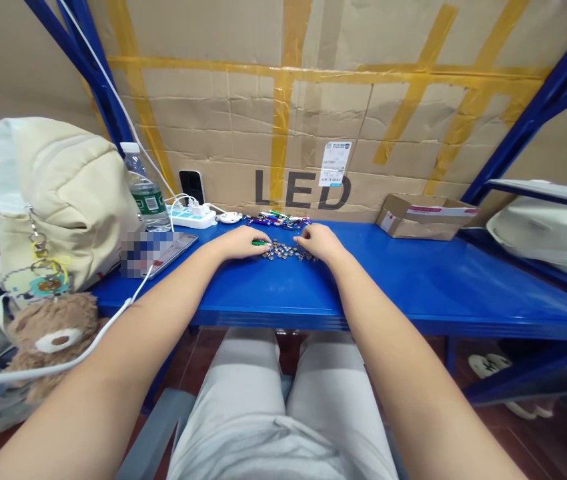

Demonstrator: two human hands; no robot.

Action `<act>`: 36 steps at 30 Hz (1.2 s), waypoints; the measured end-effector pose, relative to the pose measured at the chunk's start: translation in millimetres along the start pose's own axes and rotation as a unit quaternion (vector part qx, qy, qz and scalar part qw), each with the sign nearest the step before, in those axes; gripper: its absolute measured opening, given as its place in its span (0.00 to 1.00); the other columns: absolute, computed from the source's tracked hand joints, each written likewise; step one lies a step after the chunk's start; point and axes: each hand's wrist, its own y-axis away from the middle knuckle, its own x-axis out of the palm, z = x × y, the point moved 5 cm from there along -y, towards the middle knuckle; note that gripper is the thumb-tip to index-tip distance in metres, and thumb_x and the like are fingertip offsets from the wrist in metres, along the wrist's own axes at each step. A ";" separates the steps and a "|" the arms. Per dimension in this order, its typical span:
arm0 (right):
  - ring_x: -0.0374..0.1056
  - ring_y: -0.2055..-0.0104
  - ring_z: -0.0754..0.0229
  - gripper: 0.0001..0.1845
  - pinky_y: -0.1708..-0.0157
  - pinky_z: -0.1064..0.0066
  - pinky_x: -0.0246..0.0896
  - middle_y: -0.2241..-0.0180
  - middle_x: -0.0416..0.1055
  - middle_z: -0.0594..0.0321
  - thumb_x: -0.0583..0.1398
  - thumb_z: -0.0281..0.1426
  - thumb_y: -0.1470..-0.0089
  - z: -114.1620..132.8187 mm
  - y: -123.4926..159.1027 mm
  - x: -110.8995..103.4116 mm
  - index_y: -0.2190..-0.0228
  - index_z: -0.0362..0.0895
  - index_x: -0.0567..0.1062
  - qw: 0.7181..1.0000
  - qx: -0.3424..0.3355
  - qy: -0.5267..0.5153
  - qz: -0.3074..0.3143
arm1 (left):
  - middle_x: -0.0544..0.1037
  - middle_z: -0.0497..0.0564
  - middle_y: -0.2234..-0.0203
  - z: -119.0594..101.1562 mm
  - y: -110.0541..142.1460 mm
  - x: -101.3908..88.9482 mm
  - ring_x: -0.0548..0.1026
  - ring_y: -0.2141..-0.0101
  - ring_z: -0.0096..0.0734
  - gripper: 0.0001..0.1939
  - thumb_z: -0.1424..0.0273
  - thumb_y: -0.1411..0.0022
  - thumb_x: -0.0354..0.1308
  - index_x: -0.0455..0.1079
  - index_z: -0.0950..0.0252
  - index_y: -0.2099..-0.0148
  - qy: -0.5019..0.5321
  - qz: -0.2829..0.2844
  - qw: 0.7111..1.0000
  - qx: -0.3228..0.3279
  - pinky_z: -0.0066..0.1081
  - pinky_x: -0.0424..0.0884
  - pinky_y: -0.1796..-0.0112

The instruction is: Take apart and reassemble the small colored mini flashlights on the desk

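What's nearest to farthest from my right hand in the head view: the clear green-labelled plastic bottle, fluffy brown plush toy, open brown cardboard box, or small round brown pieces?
From your right hand:
1. Small round brown pieces, close by, mostly left.
2. Open brown cardboard box, to the right.
3. Green-labelled bottle, to the left.
4. Brown plush toy, farthest left.

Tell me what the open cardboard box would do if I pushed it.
The cardboard box would probably slide on the shiny blue table rather than roll, because its sides are flat. It looks light for its size, being thin cardboard, though I can't see what's inside. Its open-topped walls might bend if squeezed.
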 end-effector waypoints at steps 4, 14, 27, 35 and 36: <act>0.67 0.67 0.58 0.13 0.69 0.71 0.56 0.69 0.74 0.58 0.58 0.40 0.48 -2.2 0.5 1.7 0.74 0.44 0.74 1.000 0.018 0.010 0.016 | 0.77 0.49 0.55 0.7 0.5 -0.2 0.73 0.56 0.33 0.19 0.59 0.40 0.51 0.73 0.61 0.52 0.000 -0.001 1.000 -0.005 0.28 0.66 0.54; 0.69 0.67 0.55 0.13 0.67 0.68 0.59 0.71 0.74 0.57 0.58 0.40 0.49 -6.2 -2.2 8.7 0.75 0.44 0.74 0.998 0.024 0.022 0.044 | 0.77 0.49 0.55 0.7 1.2 -0.4 0.73 0.56 0.33 0.18 0.61 0.39 0.50 0.72 0.61 0.51 0.002 -0.011 1.000 0.004 0.28 0.65 0.54; 0.69 0.65 0.56 0.11 0.66 0.68 0.59 0.69 0.75 0.57 0.58 0.39 0.49 -4.1 -1.0 9.2 0.72 0.44 0.74 0.998 0.023 0.016 0.052 | 0.75 0.51 0.57 17.0 -7.4 -10.2 0.69 0.56 0.36 0.15 0.72 0.39 0.52 0.74 0.57 0.52 -0.163 -0.102 0.978 0.081 0.35 0.60 0.53; 0.69 0.64 0.55 0.11 0.65 0.68 0.59 0.68 0.75 0.57 0.59 0.39 0.49 -5.2 -2.0 10.2 0.73 0.44 0.74 0.998 0.021 0.016 0.054 | 0.75 0.50 0.55 13.8 -8.1 -8.1 0.69 0.56 0.37 0.16 0.71 0.38 0.51 0.71 0.58 0.50 -0.160 -0.092 0.980 0.077 0.37 0.60 0.52; 0.69 0.64 0.55 0.11 0.65 0.68 0.59 0.68 0.75 0.57 0.59 0.39 0.49 -5.5 -2.1 10.4 0.72 0.44 0.74 0.998 0.020 0.016 0.053 | 0.75 0.51 0.55 14.0 -8.3 -8.9 0.69 0.55 0.37 0.16 0.70 0.38 0.51 0.71 0.58 0.48 -0.149 -0.095 0.982 0.070 0.37 0.60 0.52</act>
